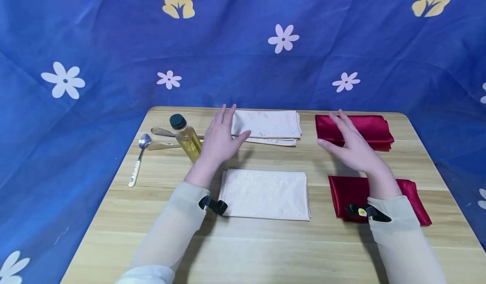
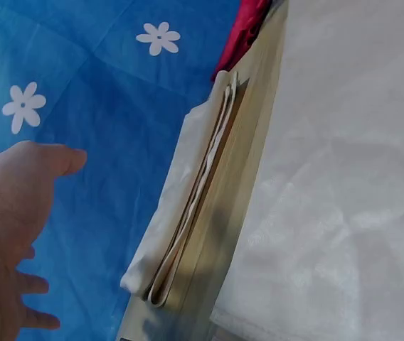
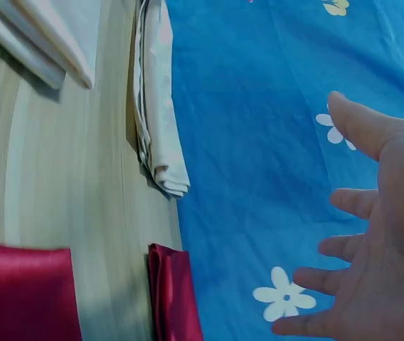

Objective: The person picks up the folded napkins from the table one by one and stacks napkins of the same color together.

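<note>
My left hand (image 1: 222, 138) is held over the table with fingers extended and thumb spread, holding nothing. It overlaps the left edge of the back white folded cloth (image 1: 267, 124) in the head view. A second white folded cloth (image 1: 265, 194) lies in front, by my left wrist. My right hand (image 1: 353, 144), fingers also stretched and thumb apart, is above the gap between two dark red folded cloths. The back red cloth (image 1: 372, 128) shows past its fingers; the front red cloth (image 1: 411, 195) lies partly hidden under my right wrist. Both wrist views show empty palms.
A bottle of yellow liquid (image 1: 188, 142) with a dark green cap stands left of my left hand. Beside it are a spoon (image 1: 139, 159) with a white handle and metal cutlery (image 1: 161, 145), partly hidden by the bottle. A blue flowered curtain (image 1: 243, 64) hangs behind the wooden table (image 1: 262, 250).
</note>
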The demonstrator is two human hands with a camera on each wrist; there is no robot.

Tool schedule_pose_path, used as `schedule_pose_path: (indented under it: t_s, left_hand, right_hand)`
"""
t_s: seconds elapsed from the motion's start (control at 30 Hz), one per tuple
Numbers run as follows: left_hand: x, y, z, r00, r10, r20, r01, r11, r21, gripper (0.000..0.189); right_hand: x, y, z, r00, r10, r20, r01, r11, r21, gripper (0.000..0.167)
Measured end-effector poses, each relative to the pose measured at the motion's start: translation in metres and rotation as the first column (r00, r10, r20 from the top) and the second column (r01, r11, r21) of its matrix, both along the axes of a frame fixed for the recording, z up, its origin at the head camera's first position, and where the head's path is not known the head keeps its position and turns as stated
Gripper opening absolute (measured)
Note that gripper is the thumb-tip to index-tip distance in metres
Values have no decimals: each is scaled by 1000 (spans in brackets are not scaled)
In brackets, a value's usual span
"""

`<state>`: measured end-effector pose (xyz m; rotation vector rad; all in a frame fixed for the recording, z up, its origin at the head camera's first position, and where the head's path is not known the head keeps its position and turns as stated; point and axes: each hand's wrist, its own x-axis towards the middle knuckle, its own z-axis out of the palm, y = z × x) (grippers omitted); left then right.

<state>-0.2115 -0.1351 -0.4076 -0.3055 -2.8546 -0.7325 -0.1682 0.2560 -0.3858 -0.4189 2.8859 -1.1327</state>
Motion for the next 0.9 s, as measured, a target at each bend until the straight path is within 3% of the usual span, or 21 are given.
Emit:
schedule_pose_path:
  t_s: [0.37,0.7,0.9]
  left_hand:
    - [-13,9,-6,997,41,69,-54,979,195,93]
    - [-33,10,-9,985,134,106,-165,908,385,73]
    - [-45,10,-12,964,177,197,-249,860,446,71]
  right_hand:
    - [-14,-8,-6,999,3,55,9,976,-216,81]
    - [-29,-15,-12,986,-38,163,93,935,-343,75]
    - [-42,-20,-20,978,-71,198,146,906,-397,63]
